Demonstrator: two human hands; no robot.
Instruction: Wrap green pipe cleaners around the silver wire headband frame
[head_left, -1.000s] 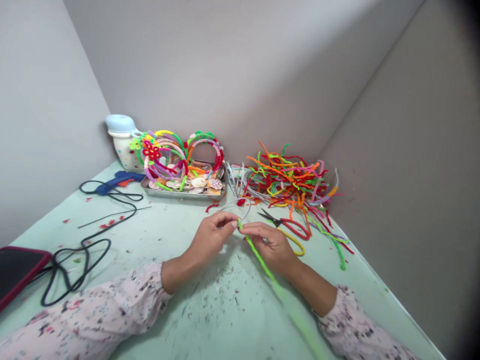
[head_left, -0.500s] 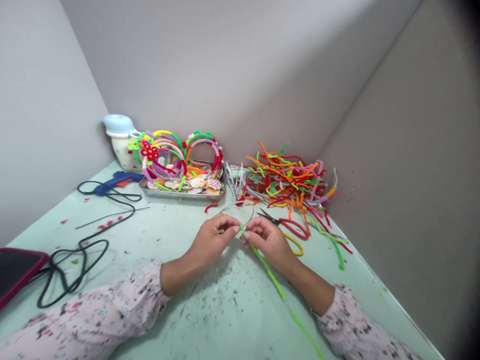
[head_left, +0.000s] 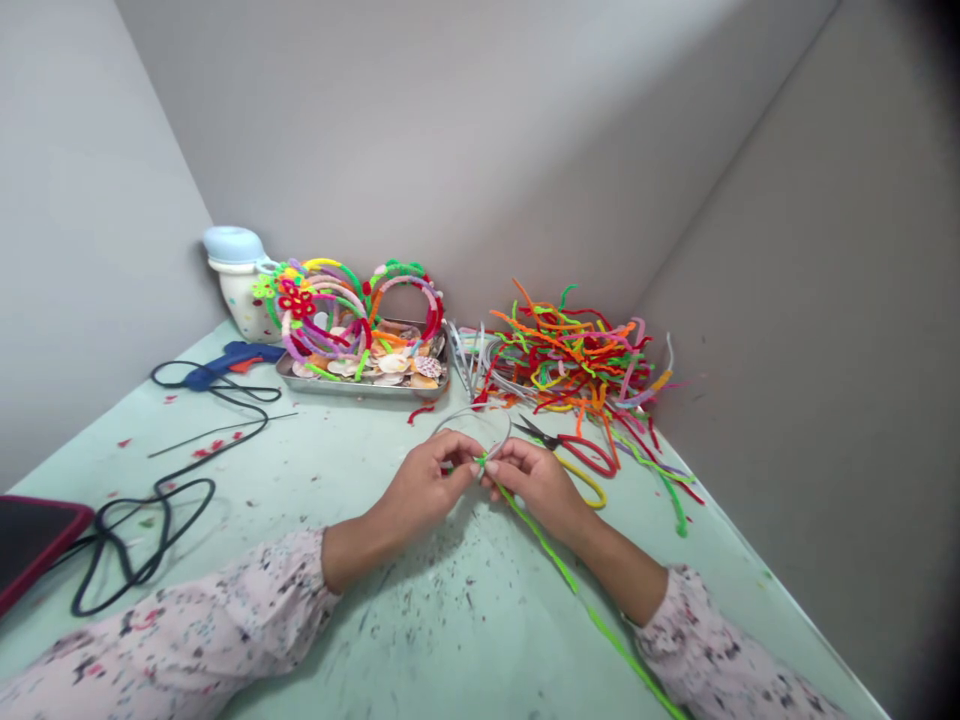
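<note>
My left hand (head_left: 435,477) and my right hand (head_left: 536,482) meet over the middle of the table, fingertips almost touching. Both pinch at a thin grey headband (head_left: 507,432), whose loop curves away behind the fingers. A bright green pipe cleaner (head_left: 555,555) is wound in a small tuft between the fingertips, and its long tail runs under my right hand down to the bottom edge. My right thumb and fingers close on the headband beside the tuft. Scissors (head_left: 562,440) with one red and one yellow handle lie just beyond my right hand.
Behind, a metal tray (head_left: 360,389) holds shells and finished colourful headbands (head_left: 330,300). Mixed pipe cleaners (head_left: 577,350) are heaped at back right. To the left are a blue glue gun (head_left: 229,363), its black cord (head_left: 169,490), a white bottle (head_left: 244,295) and a red-edged device (head_left: 37,540).
The green tail has shifted and now hangs further right at the bottom edge. Both hands stay in nearly the same place, and the grey loop has turned slightly.
</note>
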